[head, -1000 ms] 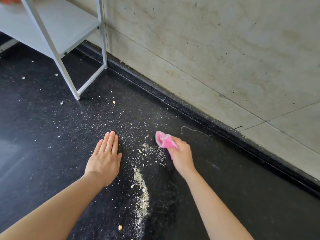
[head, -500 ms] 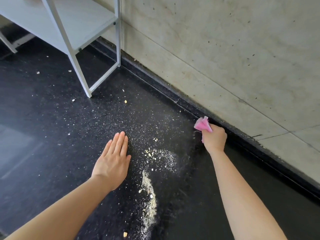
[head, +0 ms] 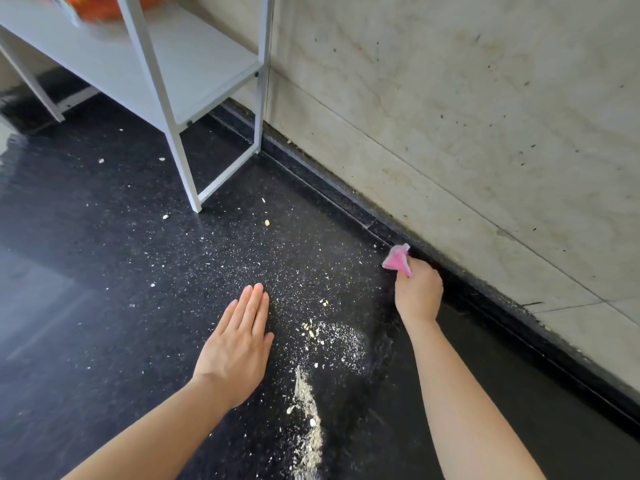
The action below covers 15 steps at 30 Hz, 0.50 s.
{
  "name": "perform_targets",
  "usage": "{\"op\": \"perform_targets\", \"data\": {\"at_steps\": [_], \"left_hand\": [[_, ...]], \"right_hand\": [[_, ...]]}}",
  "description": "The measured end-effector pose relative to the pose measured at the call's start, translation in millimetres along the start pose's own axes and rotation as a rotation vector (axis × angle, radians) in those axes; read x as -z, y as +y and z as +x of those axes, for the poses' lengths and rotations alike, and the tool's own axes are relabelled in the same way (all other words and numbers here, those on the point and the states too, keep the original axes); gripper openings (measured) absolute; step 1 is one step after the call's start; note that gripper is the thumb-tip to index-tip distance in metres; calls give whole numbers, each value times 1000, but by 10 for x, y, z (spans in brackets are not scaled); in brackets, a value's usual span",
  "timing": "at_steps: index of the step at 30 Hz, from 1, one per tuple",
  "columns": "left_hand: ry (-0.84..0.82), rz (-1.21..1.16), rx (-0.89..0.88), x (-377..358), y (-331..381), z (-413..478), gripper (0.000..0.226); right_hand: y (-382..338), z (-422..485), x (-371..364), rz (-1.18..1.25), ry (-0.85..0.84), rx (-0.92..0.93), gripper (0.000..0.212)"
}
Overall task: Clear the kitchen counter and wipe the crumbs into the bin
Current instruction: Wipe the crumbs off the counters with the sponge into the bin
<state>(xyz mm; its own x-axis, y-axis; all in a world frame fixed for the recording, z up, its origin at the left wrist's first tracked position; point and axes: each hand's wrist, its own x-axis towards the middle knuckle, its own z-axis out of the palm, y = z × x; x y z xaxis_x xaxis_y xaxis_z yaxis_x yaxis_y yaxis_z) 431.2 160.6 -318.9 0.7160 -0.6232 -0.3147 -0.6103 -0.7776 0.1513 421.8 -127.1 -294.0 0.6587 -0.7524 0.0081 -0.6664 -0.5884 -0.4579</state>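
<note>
Item one, black speckled counter [head: 104, 278]: we find it strewn with fine pale crumbs, the thickest gathered in a crumb heap [head: 306, 403] that runs toward the near edge. Item two, left hand [head: 239, 344]: it lies flat on the counter just left of the crumb heap, fingers straight and together, holding nothing, as in both earlier pictures. Item three, right hand [head: 419, 296]: its fingers are curled round a pink cloth [head: 396, 260], one corner sticking out past the knuckles. Hand and cloth sit beyond and to the right of the crumb heap, at the raised black ledge [head: 346, 206] under the wall [head: 450, 133]. A second ago we saw this cloth just beside the heap's far end; half a second ago it was already at the ledge. Item four, white rack [head: 180, 150]: it stands beyond the crumb heap to the left, with an orange thing [head: 104, 8] on its shelf.
</note>
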Motion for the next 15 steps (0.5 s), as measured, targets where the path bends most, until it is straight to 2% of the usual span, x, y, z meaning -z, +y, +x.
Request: {"op": "perform_targets", "data": {"at_steps": [2,5,8,10,11,13,15], "left_hand": [[9,-13,6,2,4,1,71],[11,-29,11,-6,-5,-7,69],[37,-44,10,-26,-9,0,69],[44,-45,7,-22,-6,-3,68],[45,-48,9,-17,-3,-2,68],[44,-66,12,-2,-7,1,69],[55,-102,14,22,-56,-32,66]], "right_hand": [[-78,-3,-38,-15,-103,65,41],[-197,202,34,62,-196,42,22],[-258,256,18,-22,-80,184,29],[-295,88,-127,-154,-99,278,31],[-318,-17,-213,-188,-134,305,42],[-406,-137,-296,-37,-256,296,55],[-535,-99,-290,185,-396,269,41]]}}
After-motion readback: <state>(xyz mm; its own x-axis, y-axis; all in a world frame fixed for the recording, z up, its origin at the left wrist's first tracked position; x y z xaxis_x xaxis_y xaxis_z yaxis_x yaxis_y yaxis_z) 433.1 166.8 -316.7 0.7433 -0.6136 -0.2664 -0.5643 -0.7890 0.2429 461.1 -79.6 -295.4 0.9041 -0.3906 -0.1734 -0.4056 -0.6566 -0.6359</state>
